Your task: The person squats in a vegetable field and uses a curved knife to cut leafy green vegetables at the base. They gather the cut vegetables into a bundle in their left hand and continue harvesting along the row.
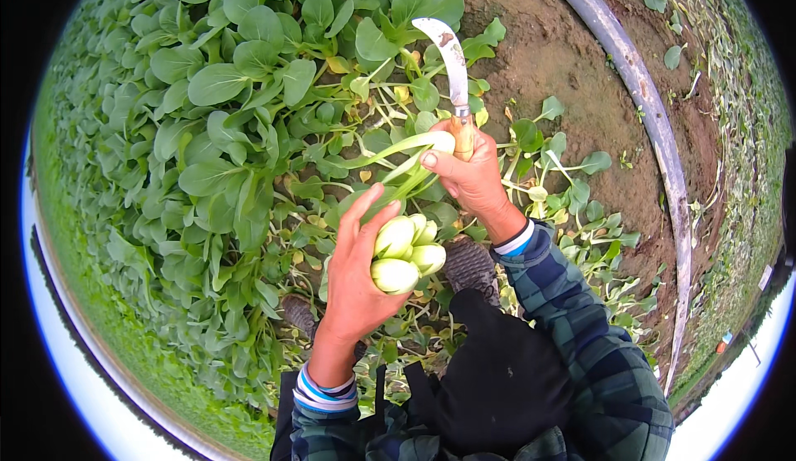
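Note:
My left hand (360,259) holds several heads of a leafy green like bok choy (407,252), their pale rounded bases turned toward me. In my right hand (476,175) is a hooked harvesting knife (457,81) with a wooden handle, its soil-spotted blade pointing away from me. The right thumb also pins one more plant (429,147) by its white base against the handle. Its stalks run leftward, above the left fingertips. Leaves of the held bunch are mostly hidden behind my left hand.
Dense leafy plants (217,119) fill the bed on the left. A grey hose (647,88) curves along the bare soil (547,57) at right. Cut and yellowed leaves (559,206) litter the ground around my shoes (476,262).

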A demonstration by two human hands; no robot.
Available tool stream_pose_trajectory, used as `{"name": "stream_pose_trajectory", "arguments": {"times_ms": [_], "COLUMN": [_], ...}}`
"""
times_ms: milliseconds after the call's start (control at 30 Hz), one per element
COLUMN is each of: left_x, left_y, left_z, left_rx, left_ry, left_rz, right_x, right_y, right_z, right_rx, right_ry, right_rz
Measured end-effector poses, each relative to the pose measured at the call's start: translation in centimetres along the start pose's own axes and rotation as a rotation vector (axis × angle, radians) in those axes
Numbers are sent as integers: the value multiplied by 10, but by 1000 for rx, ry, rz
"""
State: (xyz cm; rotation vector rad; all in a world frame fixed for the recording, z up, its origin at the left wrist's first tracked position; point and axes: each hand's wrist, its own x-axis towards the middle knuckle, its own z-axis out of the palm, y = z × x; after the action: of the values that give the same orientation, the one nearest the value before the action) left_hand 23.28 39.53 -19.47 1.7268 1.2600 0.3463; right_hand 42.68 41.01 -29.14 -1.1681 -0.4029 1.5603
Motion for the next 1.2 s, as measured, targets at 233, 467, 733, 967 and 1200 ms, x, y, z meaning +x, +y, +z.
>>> {"name": "stream_pose_trajectory", "arguments": {"times_ms": [233,467,733,967,1200], "left_x": [-3,17,57,179,218], "left_y": [-24,-66,-64,-20,-71], "left_z": [-16,31,-25,-50,-63], "left_rx": [-813,-1038,-1011,1072,1353], "left_ry": [252,186,115,-267,-288], "left_rz": [-249,-292,-384,92,47], "right_x": [-21,-17,50,123,134], "right_y": [-7,11,21,43,57], "right_z": [22,50,25,17,21], "right_rx": [-81,193,-153,-749,-700], "right_ry": [-431,-283,-153,110,64], "right_rz": [151,214,245,53,109]}}
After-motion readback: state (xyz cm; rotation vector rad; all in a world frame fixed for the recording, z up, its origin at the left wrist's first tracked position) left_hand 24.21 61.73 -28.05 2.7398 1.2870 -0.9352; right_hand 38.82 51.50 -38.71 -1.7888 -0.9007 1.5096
